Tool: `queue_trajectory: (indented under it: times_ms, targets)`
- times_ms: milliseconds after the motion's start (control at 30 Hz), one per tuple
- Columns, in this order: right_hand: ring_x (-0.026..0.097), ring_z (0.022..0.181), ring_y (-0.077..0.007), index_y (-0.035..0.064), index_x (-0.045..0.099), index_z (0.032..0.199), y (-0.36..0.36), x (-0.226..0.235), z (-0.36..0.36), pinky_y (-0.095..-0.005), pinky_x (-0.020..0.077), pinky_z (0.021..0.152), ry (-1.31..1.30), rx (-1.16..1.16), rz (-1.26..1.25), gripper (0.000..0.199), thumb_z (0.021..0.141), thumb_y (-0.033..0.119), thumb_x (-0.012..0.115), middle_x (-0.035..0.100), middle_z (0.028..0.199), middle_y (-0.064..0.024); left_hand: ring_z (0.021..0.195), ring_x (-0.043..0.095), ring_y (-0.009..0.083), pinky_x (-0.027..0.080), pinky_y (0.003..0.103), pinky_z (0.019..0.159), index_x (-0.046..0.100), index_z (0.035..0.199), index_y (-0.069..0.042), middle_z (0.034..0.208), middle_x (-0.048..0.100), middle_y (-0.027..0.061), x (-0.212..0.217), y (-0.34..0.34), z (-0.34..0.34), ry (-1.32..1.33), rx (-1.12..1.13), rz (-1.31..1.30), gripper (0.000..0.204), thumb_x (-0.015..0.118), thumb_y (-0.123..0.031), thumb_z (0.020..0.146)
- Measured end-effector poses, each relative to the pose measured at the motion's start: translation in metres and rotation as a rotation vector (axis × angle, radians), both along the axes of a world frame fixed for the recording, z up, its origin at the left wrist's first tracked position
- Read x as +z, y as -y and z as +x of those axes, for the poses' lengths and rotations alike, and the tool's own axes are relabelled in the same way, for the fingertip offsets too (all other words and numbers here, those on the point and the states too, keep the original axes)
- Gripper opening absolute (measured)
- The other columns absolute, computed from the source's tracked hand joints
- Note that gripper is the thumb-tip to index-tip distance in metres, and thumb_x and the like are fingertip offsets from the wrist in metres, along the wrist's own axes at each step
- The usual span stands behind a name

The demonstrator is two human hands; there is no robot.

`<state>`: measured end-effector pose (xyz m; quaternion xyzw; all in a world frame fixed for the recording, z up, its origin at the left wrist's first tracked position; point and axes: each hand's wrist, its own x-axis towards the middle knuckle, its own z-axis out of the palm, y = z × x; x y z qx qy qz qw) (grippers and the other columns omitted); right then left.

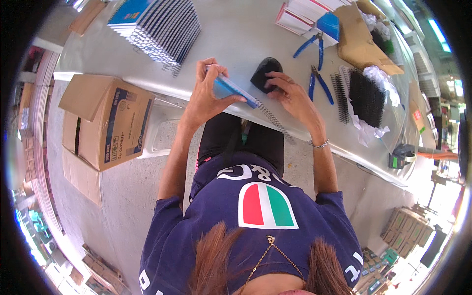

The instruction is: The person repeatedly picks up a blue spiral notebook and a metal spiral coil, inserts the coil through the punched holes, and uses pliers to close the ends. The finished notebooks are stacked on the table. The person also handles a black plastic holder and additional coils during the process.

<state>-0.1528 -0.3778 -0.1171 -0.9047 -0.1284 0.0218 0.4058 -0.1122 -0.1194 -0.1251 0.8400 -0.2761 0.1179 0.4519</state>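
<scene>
My left hand [204, 93] is closed on a thin blue notebook [235, 91], held on edge above the table's near edge, thumb on the near side. A loose wire spiral [270, 117] trails from the notebook's right end, down past the table edge. My right hand [295, 97] is just right of the notebook, its fingers apart and bent over the right side of a rounded black block [266, 72]. The fingertips seem to touch the block; whether they press on it I cannot tell. That hand grips nothing visible.
A stack of spiral-bound notebooks [162, 32] stands at the far left. Two blue-handled pliers [320, 84] lie right of my hand, near black spirals [366, 98] with crumpled paper. Books [307, 14] and an open carton [361, 42] stand behind. A cardboard box [105, 120] is left, below table level.
</scene>
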Motion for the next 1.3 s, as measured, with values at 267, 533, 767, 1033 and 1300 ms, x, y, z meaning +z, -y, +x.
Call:
queue_trajectory:
  times_ms: [267, 533, 767, 1033, 1300]
  targets:
    - [0.056, 0.078, -0.0092, 0.0008, 0.066, 0.102, 0.024, 0.000, -0.017, -0.0229, 0.0433, 0.064, -0.355, 0.040, 0.850, 0.030, 0.096, 0.030, 0.066, 0.062, 0.102, -0.0067, 0.116, 0.049, 0.0316, 0.046, 0.045, 0.093, 0.038, 0.129, -0.001, 0.123, 0.043, 0.0160, -0.033, 0.003, 0.001, -0.090, 0.049, -0.174, 0.104, 0.098, -0.035, 0.051]
    - [0.053, 0.088, -0.0131, 0.0005, 0.065, 0.099, 0.029, 0.013, -0.024, -0.0254, 0.0416, 0.073, -0.259, 0.292, 0.749, 0.040, 0.092, 0.040, 0.069, 0.058, 0.097, -0.0067, 0.105, 0.049, 0.0233, 0.044, 0.039, 0.096, 0.025, 0.145, -0.009, 0.113, 0.042, 0.0088, -0.028, 0.004, -0.003, -0.094, 0.050, -0.173, 0.127, 0.100, -0.036, 0.047]
    - [0.051, 0.091, -0.0131, 0.0013, 0.064, 0.095, 0.023, 0.018, -0.026, -0.0261, 0.0389, 0.078, -0.271, 0.304, 0.766, 0.037, 0.090, 0.036, 0.073, 0.055, 0.097, -0.0053, 0.108, 0.051, 0.0255, 0.044, 0.040, 0.098, 0.019, 0.150, -0.010, 0.110, 0.045, 0.0098, -0.025, 0.005, 0.000, -0.152, 0.012, -0.203, 0.135, 0.101, -0.036, 0.045]
    - [0.047, 0.086, -0.0105, 0.0005, 0.061, 0.090, 0.011, 0.023, -0.038, -0.0244, 0.0345, 0.076, -0.241, 0.154, 0.713, 0.042, 0.087, 0.040, 0.075, 0.052, 0.096, -0.0021, 0.110, 0.051, 0.0255, 0.044, 0.040, 0.097, 0.020, 0.150, -0.012, 0.112, 0.045, 0.0103, -0.029, 0.003, 0.005, -0.135, -0.034, -0.270, 0.133, 0.101, -0.035, 0.046]
    - [0.047, 0.085, -0.0098, 0.0000, 0.062, 0.090, 0.009, 0.036, -0.046, -0.0250, 0.0339, 0.075, -0.226, 0.143, 0.636, 0.042, 0.086, 0.039, 0.077, 0.053, 0.094, -0.0010, 0.107, 0.052, 0.0225, 0.046, 0.039, 0.094, 0.028, 0.146, -0.012, 0.108, 0.046, 0.0078, -0.025, 0.006, 0.006, -0.224, -0.089, -0.292, 0.120, 0.099, -0.033, 0.051]
